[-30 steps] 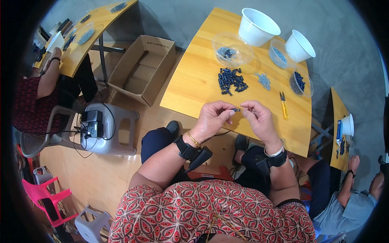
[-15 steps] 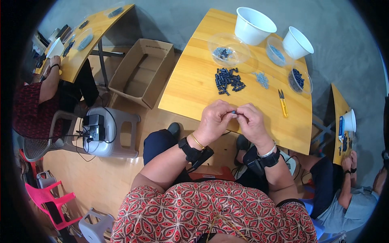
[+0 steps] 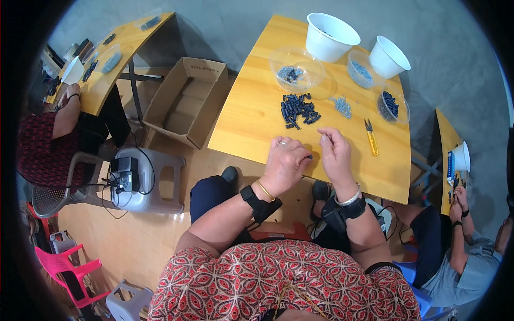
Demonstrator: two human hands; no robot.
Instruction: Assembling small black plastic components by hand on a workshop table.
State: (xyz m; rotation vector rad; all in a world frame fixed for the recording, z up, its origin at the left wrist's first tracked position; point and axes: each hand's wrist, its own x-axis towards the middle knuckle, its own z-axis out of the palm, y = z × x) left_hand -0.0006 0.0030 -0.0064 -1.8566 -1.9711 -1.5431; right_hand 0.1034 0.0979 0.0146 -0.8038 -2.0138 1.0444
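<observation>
Near the front edge of the wooden table, my left hand (image 3: pixel 286 163) is closed in a pinch on a small dark plastic piece (image 3: pixel 310 157), mostly hidden by the fingers. To its right my right hand (image 3: pixel 336 159) is raised over the table, thumb and forefinger slightly apart, with nothing visible between them. Beyond the hands lies a pile of short dark plastic pieces (image 3: pixel 299 111). A smaller heap of thin silvery pins (image 3: pixel 341 107) lies to the right of that pile. Yellow-handled thread snips (image 3: pixel 371 138) rest farther right.
A clear bowl (image 3: pixel 296 69) with mixed parts stands behind the pile. Other clear tubs hold silvery pins (image 3: pixel 362 74) and dark pieces (image 3: pixel 390 104). Two white tubs (image 3: pixel 333 38) (image 3: pixel 389 58) stand at the back. An open cardboard box (image 3: pixel 187 101) is on the floor. Co-workers sit at both sides.
My hands have come apart. The right hand has moved up and away from the small dark piece, while my left hand keeps it and has turned slightly.
</observation>
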